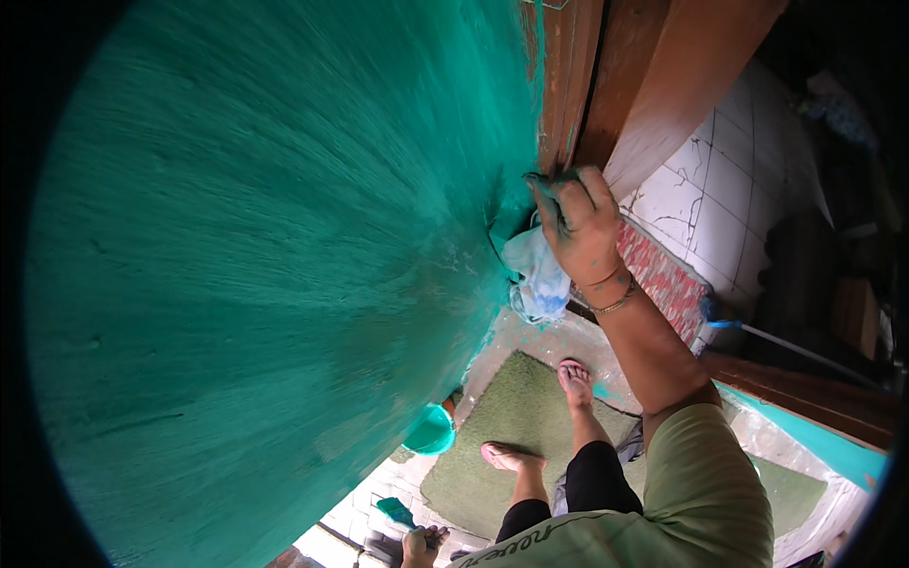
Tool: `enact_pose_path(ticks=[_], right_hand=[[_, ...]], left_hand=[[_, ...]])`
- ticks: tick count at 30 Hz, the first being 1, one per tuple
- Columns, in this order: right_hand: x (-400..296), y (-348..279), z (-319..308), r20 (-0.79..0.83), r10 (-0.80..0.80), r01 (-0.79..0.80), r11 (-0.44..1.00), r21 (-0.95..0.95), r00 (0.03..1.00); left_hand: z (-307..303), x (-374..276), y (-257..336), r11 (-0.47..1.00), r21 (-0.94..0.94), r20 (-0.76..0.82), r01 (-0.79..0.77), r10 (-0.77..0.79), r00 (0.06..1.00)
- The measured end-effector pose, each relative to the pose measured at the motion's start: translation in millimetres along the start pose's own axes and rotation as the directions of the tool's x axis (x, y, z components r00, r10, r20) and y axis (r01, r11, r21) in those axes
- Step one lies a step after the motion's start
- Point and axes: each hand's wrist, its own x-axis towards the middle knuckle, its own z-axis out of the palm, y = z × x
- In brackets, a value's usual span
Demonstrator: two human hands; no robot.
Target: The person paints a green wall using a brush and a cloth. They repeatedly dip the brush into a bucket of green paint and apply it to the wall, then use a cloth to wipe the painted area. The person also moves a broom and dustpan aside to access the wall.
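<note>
A wall [284, 248] covered in wet-looking green paint fills the left of the view. My right hand [579, 216], specked with green, is raised at the wall's edge beside a brown wooden door frame [568, 85]; its fingers are bent with the fingertips close together, and a small dark thing shows at them, too unclear to name. My left hand [422, 545], low at the bottom, holds a paintbrush [396, 511] with green paint on its bristles. On the floor by the wall stands a bucket [432, 432] of green paint.
A whitish plastic bag [536, 273] hangs by the wall below my right hand. A green mat [490, 454] lies under my feet. Past the doorway are a red patterned mat [660, 277], cracked white tiles [710, 199] and a blue-ended pole [781, 341].
</note>
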Motion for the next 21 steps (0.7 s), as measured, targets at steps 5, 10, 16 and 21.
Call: enact_pose_path(ticks=[5,10,16,21], right_hand=[[-54,19,18,0.072,0.121,-0.113,0.987,-0.111,0.99],[-110,52,32,0.237,0.328,-0.316,0.945,-0.09,0.914],[-55,4,2,0.052,0.339,-0.342,0.935,0.091,0.939],[-47,12,12,-0.003,0.204,-0.204,0.979,0.028,0.979]], left_hand=[[13,1,1,0.999,-0.013,0.055,-0.029,0.03,0.998],[12,-3,2,0.999,0.034,-0.006,-0.027,0.027,1.0],[-9,-1,-10,1.0,0.007,-0.024,0.022,-0.021,0.999],[24,-14,-7,0.998,0.056,-0.116,0.004,0.002,0.993]])
